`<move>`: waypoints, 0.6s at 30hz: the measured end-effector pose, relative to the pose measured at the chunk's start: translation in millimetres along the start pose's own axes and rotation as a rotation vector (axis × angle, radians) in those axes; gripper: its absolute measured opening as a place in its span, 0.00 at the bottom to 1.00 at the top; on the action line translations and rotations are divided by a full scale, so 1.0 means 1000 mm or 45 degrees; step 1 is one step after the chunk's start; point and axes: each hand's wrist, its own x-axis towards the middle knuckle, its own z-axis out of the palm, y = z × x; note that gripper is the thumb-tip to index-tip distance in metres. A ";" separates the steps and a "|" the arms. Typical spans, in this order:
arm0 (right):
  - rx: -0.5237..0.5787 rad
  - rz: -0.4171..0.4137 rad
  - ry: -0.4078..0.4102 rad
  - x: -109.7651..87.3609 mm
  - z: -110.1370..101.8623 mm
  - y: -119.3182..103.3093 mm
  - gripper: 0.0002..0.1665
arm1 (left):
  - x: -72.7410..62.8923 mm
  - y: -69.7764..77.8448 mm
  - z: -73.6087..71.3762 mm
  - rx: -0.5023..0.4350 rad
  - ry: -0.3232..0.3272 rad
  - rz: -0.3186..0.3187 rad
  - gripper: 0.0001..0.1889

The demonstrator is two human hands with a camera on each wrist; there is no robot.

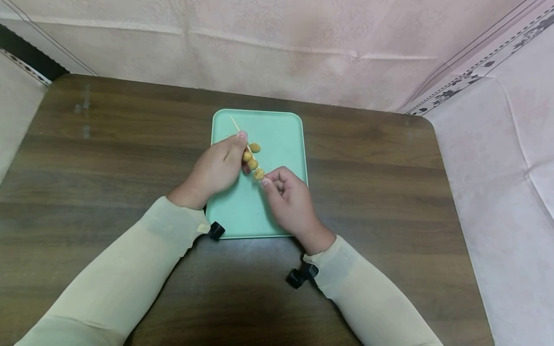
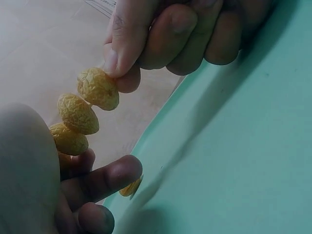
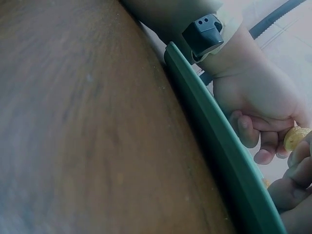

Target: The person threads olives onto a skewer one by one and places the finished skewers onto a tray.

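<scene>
A thin wooden skewer (image 1: 235, 123) carries several wrinkled yellow pieces that look like dried fruit, held slanted over a mint-green tray (image 1: 242, 218). My left hand (image 1: 218, 163) grips the skewer above the pieces, thumb along it and the bare end sticking out past the thumb. With thumb and forefinger my right hand (image 1: 291, 202) pinches the lowest dried fruit (image 2: 98, 88), its other fingers curled. In the left wrist view the pieces sit close in a row, the uppermost partly hidden by my left hand. One loose dried fruit (image 1: 255, 147) lies on the tray beside the left fingers.
The tray lies on a dark wood-grain table (image 1: 368, 192), its raised rim (image 3: 219, 136) showing in the right wrist view. Pale patterned cloth (image 1: 277, 53) hangs behind the table and along its right side. Each wrist wears a small black camera (image 1: 298, 277).
</scene>
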 end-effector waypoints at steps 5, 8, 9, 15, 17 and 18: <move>0.011 0.006 -0.002 0.000 0.001 0.001 0.06 | 0.001 -0.001 0.001 0.046 -0.008 0.005 0.41; 0.005 0.013 -0.011 0.000 0.000 0.001 0.06 | 0.001 -0.002 0.002 0.071 -0.005 0.006 0.40; -0.003 0.016 -0.016 0.001 0.000 0.001 0.06 | 0.000 -0.003 0.002 0.073 0.000 0.007 0.40; -0.160 0.019 -0.064 0.005 -0.011 -0.004 0.05 | -0.001 -0.002 0.003 -0.051 0.095 -0.010 0.39; -0.235 0.030 -0.090 0.007 -0.016 -0.006 0.05 | 0.000 -0.001 0.002 -0.090 0.122 -0.015 0.40; -0.269 0.038 -0.105 0.007 -0.018 -0.008 0.06 | 0.000 -0.001 0.001 -0.098 0.129 -0.015 0.40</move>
